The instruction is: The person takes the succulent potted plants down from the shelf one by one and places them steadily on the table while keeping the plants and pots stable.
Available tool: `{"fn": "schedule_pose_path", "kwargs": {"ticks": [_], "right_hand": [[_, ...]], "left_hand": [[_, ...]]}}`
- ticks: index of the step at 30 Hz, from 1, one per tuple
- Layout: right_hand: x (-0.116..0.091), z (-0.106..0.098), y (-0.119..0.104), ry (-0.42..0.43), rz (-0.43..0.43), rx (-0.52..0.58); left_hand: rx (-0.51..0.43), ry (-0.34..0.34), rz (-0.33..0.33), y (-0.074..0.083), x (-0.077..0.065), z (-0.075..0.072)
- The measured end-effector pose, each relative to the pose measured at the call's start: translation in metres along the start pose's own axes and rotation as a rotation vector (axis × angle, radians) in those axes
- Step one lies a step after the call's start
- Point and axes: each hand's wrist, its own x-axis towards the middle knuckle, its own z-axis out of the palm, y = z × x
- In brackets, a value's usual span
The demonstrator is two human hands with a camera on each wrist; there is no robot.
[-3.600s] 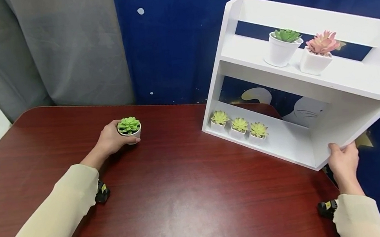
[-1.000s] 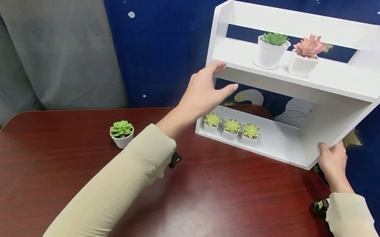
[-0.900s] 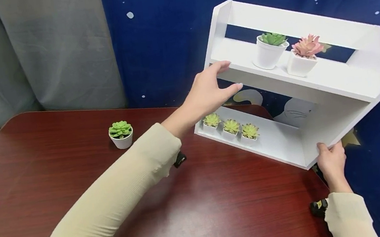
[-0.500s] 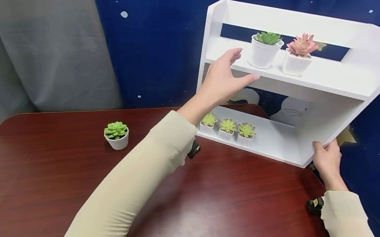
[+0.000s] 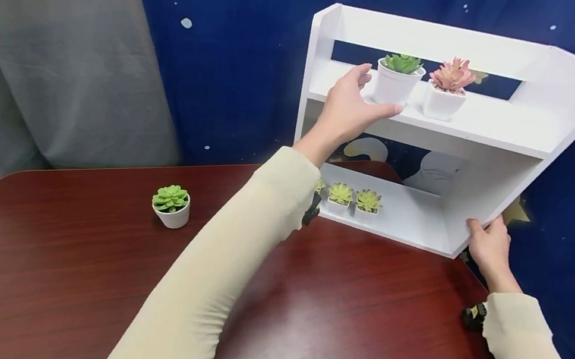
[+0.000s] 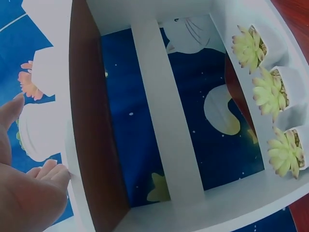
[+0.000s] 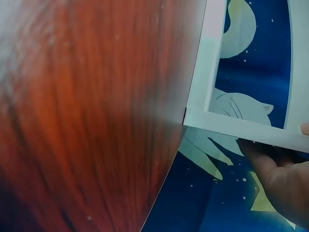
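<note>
My left fingers [image 5: 361, 70] gape wide around the round pot [image 5: 397, 84], contact unclear; closing off-centre could tip it. My right fingers [image 5: 498, 228] grip the shelf [image 5: 476, 137].

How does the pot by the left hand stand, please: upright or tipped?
Upright: the pot has its green plant on top and its base on the shelf.
</note>
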Motion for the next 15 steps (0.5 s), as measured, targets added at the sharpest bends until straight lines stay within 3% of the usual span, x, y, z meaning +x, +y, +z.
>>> {"fn": "schedule_pose_path", "kwargs": {"ticks": [10, 15], "right_hand": [[-0.002, -0.004, -0.003, -0.004, 0.01, 0.01], [0.001, 0.001, -0.003, -0.016, -0.003, 0.021]], "left_hand": [[0.129, -0.022, -0.048, 0.018, 0.015, 0.012], [0.193, -0.017, -0.111, 0.024, 0.022, 0.013]]}}
